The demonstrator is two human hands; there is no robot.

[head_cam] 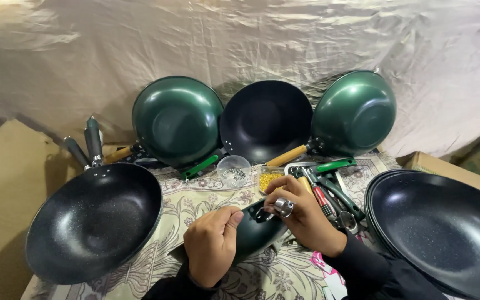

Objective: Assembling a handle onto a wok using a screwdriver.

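My left hand (212,241) grips the rim of a dark green pan (254,236) lying on a patterned cloth in front of me. My right hand (301,214) rests on the same pan at its metal handle bracket (262,214), fingers pinched together on a small part too tiny to make out. A ring sits on one finger of that hand. Just behind the hands stand a small clear bowl of metal washers (233,171) and a clear box of yellow small parts (269,179).
Black pans lie at the left (93,222) and stacked at the right (445,233). Three woks (266,119) lean against a crinkled sheet at the back. Screwdrivers and loose handles (331,191) lie right of my right hand. Cardboard boxes (456,166) flank the cloth (195,203).
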